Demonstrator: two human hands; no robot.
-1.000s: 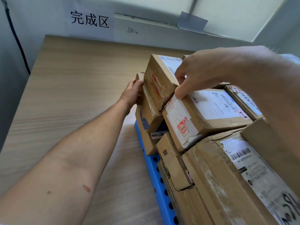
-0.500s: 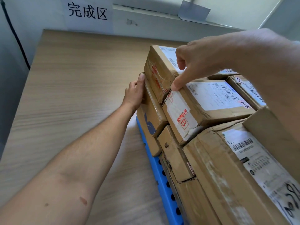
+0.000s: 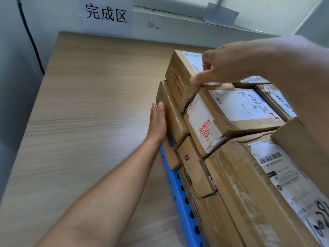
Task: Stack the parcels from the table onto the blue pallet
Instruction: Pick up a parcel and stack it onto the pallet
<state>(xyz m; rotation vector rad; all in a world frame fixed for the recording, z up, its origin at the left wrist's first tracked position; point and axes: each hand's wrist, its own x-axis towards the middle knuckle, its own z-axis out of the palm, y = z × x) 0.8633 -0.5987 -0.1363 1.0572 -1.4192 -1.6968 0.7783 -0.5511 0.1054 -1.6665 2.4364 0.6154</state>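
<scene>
Several brown cardboard parcels are stacked on the blue pallet [image 3: 179, 191], whose perforated edge shows at the lower middle. My right hand [image 3: 231, 63] sits over the top far parcel [image 3: 178, 75]; the thumb presses its near edge and the fingers curl on its white label. That parcel lies tilted on a flat parcel [image 3: 170, 111] and beside a parcel with a red B stamp [image 3: 231, 111]. My left hand [image 3: 157, 122] lies flat, fingers straight, against the left side of the flat parcel. A large parcel [image 3: 249, 184] fills the near right.
The pallet rests on a light wooden surface [image 3: 89, 113] that stretches left and back to the wall. A white paper sign [image 3: 106, 15] with black characters hangs on that wall. A black cable [image 3: 30, 36] runs down the left wall.
My left hand has slid down from the flat parcel's upper edge and now lies flat along its side. My right hand stays on the top parcel.
</scene>
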